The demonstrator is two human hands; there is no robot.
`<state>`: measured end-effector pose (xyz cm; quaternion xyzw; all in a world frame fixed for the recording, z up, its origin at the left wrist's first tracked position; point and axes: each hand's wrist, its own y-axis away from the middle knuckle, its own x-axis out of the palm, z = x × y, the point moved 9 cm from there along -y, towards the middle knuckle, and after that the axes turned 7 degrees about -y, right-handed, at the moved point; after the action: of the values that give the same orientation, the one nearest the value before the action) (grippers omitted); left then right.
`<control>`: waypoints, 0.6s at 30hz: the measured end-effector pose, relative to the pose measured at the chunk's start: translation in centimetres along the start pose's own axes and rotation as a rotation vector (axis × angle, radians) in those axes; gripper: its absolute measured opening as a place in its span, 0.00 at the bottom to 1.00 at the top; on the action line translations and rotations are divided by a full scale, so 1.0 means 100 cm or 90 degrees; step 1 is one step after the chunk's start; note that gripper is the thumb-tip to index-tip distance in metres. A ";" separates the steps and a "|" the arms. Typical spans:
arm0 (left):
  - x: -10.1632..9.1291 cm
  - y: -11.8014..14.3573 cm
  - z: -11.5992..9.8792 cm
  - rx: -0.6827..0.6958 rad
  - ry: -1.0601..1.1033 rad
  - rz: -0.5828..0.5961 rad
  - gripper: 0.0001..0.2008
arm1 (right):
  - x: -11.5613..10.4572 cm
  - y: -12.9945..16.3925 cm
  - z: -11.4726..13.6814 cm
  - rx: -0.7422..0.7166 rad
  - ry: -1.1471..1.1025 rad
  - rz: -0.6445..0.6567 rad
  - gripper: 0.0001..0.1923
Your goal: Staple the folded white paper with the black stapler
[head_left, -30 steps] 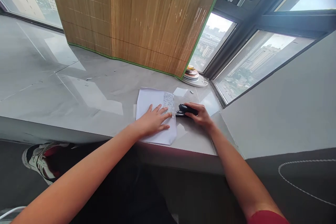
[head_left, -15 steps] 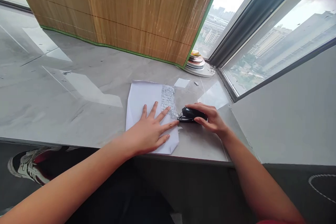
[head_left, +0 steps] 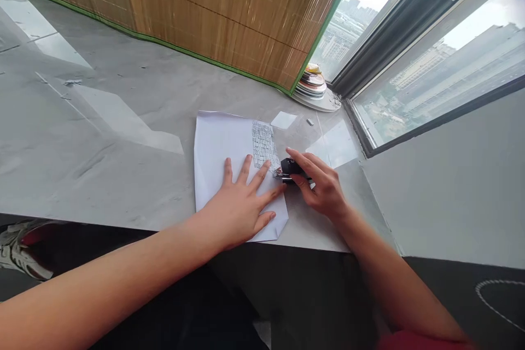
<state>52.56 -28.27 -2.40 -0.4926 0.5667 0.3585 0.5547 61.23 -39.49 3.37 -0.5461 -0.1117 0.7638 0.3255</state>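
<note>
White paper (head_left: pixel 221 147) lies near the front edge of the grey ledge. Along its right side runs a dense patch of staples (head_left: pixel 263 142). My left hand (head_left: pixel 246 202) rests flat on the paper with its fingers spread. From the right, my right hand (head_left: pixel 322 183) grips a black stapler (head_left: pixel 289 167), thumb below and fingers over the top. The stapler's nose is over the paper's right edge, just below the staple patch and close to my left fingertips. My right palm hides the stapler's rear end.
A bamboo blind (head_left: pixel 197 16) with green edging hangs behind the ledge. Stacked plates (head_left: pixel 314 87) stand in the corner by the window (head_left: pixel 443 60). A small grey piece (head_left: pixel 310 122) lies beyond the paper. A shoe (head_left: pixel 24 251) shows below the ledge at left.
The stapler in my right hand has moved left, further over the paper's edge. My left hand stays spread on the paper. The camera view has shifted slightly.
</note>
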 end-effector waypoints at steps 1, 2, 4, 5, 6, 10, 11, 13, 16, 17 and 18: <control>-0.001 0.000 -0.001 0.000 -0.001 0.004 0.31 | 0.001 0.000 0.000 0.006 0.004 -0.001 0.30; -0.001 0.000 -0.001 -0.001 -0.002 0.006 0.31 | 0.002 0.001 0.001 0.006 0.009 0.000 0.29; -0.001 -0.001 -0.001 -0.003 -0.001 0.011 0.31 | 0.005 0.001 0.004 -0.011 0.024 0.012 0.28; -0.001 -0.001 -0.001 -0.004 -0.001 0.013 0.31 | 0.007 0.000 0.006 -0.020 0.033 0.020 0.28; -0.001 -0.001 -0.001 -0.005 -0.001 0.014 0.31 | 0.008 0.000 0.006 -0.026 0.042 0.027 0.28; -0.001 -0.002 -0.001 -0.006 -0.001 0.008 0.31 | 0.010 -0.001 0.006 -0.021 0.062 0.035 0.29; -0.001 -0.002 -0.001 -0.006 0.000 0.006 0.31 | 0.010 -0.001 0.006 -0.019 0.063 0.034 0.29; -0.001 -0.002 -0.001 -0.009 0.001 0.002 0.31 | 0.010 -0.001 0.006 -0.016 0.065 0.034 0.29; -0.001 -0.003 -0.001 -0.011 0.001 0.001 0.31 | 0.012 -0.001 0.006 -0.016 0.082 0.043 0.28; -0.001 -0.003 -0.001 -0.012 0.001 0.001 0.31 | 0.012 -0.001 0.006 -0.016 0.090 0.047 0.28; -0.001 -0.003 -0.001 -0.013 0.001 0.001 0.31 | 0.013 -0.001 0.006 -0.014 0.098 0.051 0.27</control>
<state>52.82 -28.45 -2.29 -0.4979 0.5639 0.3641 0.5492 60.46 -38.46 2.71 -0.6110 -0.0728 0.7306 0.2958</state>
